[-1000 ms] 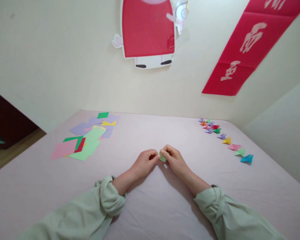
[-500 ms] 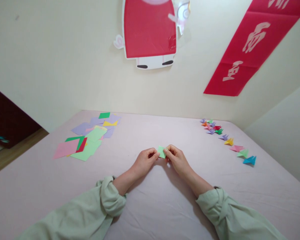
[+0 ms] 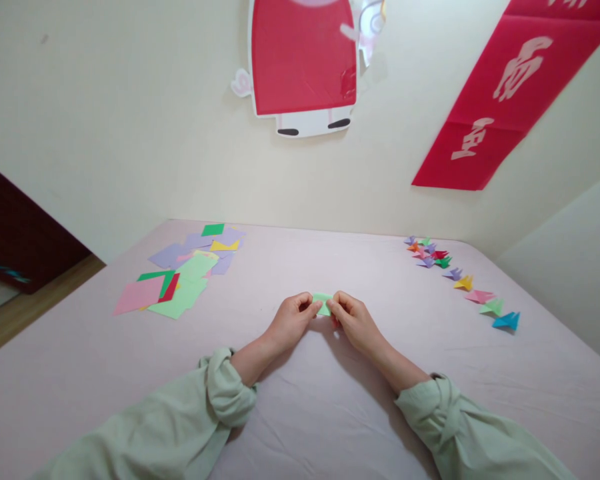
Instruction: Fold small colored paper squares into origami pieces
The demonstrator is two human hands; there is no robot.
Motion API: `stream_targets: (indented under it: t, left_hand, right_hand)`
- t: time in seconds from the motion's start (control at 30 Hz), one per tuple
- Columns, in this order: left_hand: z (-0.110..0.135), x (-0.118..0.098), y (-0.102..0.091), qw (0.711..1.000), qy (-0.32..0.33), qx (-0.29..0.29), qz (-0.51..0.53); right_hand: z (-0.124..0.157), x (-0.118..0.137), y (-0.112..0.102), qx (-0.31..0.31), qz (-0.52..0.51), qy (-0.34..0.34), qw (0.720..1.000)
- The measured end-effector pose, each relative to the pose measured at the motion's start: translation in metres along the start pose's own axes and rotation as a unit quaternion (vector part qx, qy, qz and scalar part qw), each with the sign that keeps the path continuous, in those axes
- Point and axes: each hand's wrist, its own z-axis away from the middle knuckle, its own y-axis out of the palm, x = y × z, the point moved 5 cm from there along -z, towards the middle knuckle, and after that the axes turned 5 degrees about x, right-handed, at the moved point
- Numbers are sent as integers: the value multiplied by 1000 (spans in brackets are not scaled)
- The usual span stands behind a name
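Observation:
A small piece of light green paper [image 3: 323, 303] is held between my two hands, just above the middle of the table. My left hand [image 3: 295, 320] pinches its left side between thumb and fingers. On the right side, my right hand [image 3: 354, 321] grips it the same way, thumb on the near face. The paper looks like a short, wide strip; its far side and any folds behind the fingers are hidden.
Loose coloured paper sheets [image 3: 183, 298] overlap at the left of the pink-covered table [image 3: 300, 413]. Along the right side runs a row of small folded paper figures, the nearest a blue one [image 3: 507, 321]. The wall [image 3: 190, 167] rises behind the table's back edge.
The green paper has turned from a tilted, squarish shape to a wider, level one between the fingers. Both hands keep their pinch; the whole view has shifted slightly.

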Motion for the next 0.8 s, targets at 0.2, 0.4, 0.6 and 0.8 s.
stream_targets:
  t: [0.2, 0.4, 0.6, 0.8]
  left_hand:
    - [1, -7, 1, 1000, -11, 7, 1]
    - [0, -1, -3, 1000, -11, -17, 15]
    - [0, 3, -2, 999, -21, -6, 34]
    - [1, -5, -4, 999, -11, 3, 40]
  right_hand:
    - [-2, 2, -2, -36, 51, -3, 998]
    - [0, -6, -4, -19, -13, 20, 1000]
    - [0, 0, 3, 31, -45, 2, 999]
    - [1, -1, 5, 42, 13, -15, 999]
